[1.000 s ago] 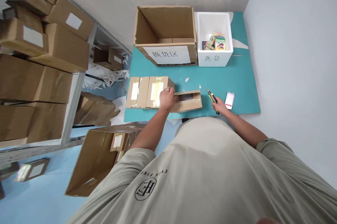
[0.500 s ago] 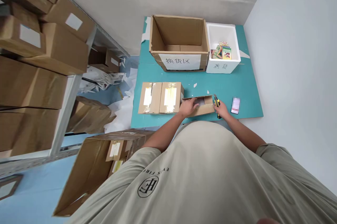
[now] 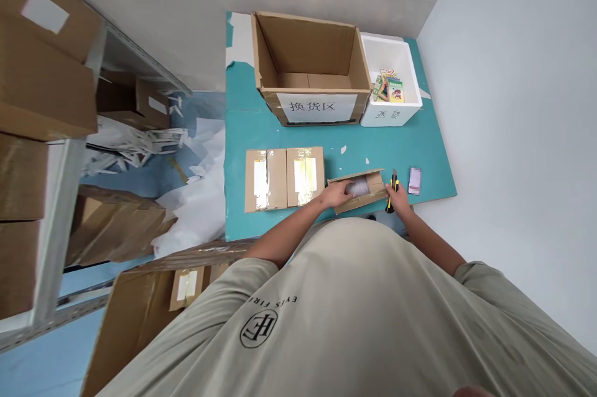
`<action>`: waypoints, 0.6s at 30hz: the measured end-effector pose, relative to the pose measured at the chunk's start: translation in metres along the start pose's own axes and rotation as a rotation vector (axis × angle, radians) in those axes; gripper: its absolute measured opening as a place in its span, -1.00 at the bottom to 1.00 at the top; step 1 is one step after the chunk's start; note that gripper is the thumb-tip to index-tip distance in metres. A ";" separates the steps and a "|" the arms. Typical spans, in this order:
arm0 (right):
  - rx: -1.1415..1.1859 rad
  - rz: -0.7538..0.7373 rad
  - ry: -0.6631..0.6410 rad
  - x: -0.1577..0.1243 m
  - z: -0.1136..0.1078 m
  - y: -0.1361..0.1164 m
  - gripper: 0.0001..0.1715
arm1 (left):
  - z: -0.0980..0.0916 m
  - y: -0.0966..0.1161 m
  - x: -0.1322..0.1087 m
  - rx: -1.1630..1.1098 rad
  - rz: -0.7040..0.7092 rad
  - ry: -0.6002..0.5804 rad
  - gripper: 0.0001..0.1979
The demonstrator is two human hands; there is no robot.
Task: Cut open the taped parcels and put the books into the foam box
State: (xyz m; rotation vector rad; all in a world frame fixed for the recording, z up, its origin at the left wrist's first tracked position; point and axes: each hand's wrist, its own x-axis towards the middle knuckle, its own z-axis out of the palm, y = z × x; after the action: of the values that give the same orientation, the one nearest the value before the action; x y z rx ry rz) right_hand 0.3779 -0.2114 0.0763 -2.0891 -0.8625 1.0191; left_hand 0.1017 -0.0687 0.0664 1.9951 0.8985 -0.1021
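My left hand (image 3: pixel 334 194) reaches into the end of a small opened cardboard box (image 3: pixel 359 196), its fingers at a shiny plastic-wrapped item (image 3: pixel 358 186). The box lies on a teal board (image 3: pixel 280 129). My right hand (image 3: pixel 397 199) grips a yellow-and-black utility knife (image 3: pixel 392 190) with its blade end up, just right of that box. Left of my left hand lies a sealed cardboard carton (image 3: pixel 284 179) with taped labels. A phone (image 3: pixel 415 180) lies right of the knife.
At the board's far end stand an open cardboard box (image 3: pixel 310 67) with a Chinese paper sign and a white foam box (image 3: pixel 390 83) holding colourful books. Metal shelving with cartons (image 3: pixel 46 73) runs along the left. White paper scraps (image 3: pixel 196 198) lie on the floor.
My left hand has moved from the sealed carton into the opened box, and the wrapped item now shows at its opening. The knife has turned more upright. The view has shifted slightly.
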 end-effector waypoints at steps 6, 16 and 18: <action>0.243 0.127 0.145 -0.014 0.000 0.005 -0.53 | 0.007 -0.005 -0.004 0.159 0.226 -0.084 -0.28; 0.281 0.113 0.071 -0.001 0.001 0.009 -0.45 | 0.012 0.000 -0.023 0.279 0.231 0.047 -0.29; 0.292 0.109 0.045 0.001 0.000 0.010 -0.45 | 0.014 0.006 -0.033 0.317 0.177 0.159 -0.30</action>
State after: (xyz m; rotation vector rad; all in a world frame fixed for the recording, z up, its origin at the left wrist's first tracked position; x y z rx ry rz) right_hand 0.3814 -0.2159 0.0683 -1.9175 -0.5452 1.0802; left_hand 0.0848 -0.0993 0.0759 2.3976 0.8401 0.0163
